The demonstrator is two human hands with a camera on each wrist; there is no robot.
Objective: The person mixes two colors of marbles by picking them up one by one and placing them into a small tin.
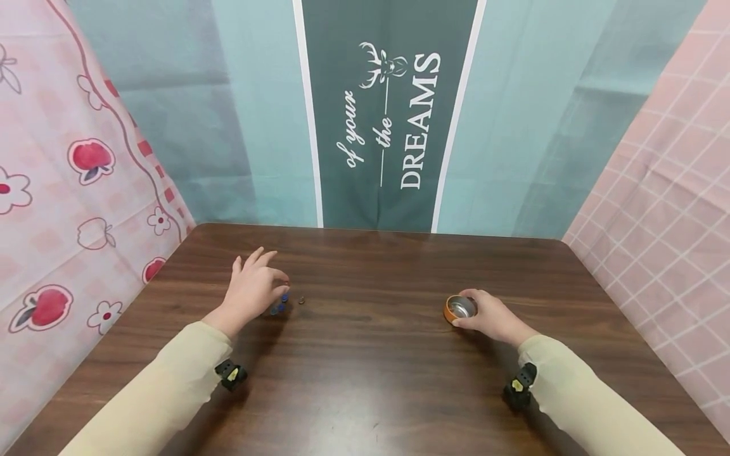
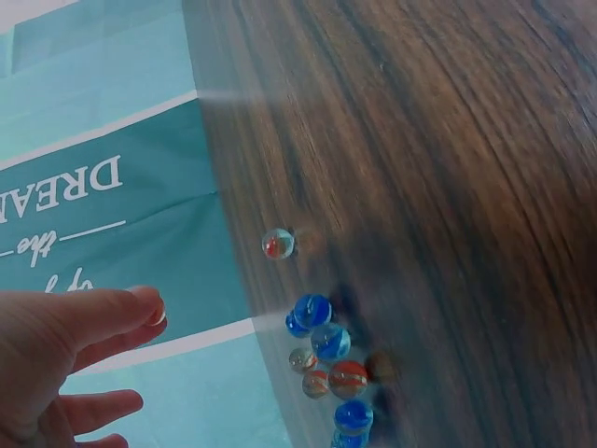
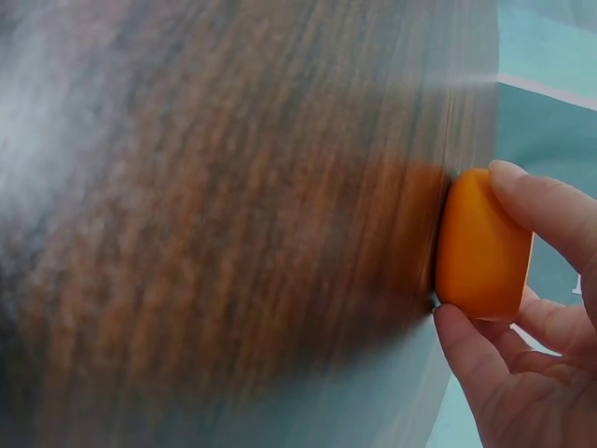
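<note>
My left hand (image 1: 251, 291) is raised over several glass marbles (image 1: 281, 307) on the left of the table. Its thumb and index finger pinch a small reddish marble, mostly hidden by the fingertips; the other fingers are spread. In the left wrist view, blue marbles (image 2: 330, 343) and an orange-streaked marble (image 2: 348, 380) lie clustered beside the hand, and a clear marble with a red swirl (image 2: 278, 245) sits apart. On the right, my right hand (image 1: 492, 315) grips a small orange bowl (image 1: 450, 311) with a metal lining by its side, thumb and fingers around it.
The brown wood-grain table (image 1: 365, 367) reaches back to a teal curtain (image 1: 262, 114) with printed lettering. A fruit-patterned cloth (image 1: 91, 234) hangs at the left, a pink checked cloth (image 1: 673, 209) at the right.
</note>
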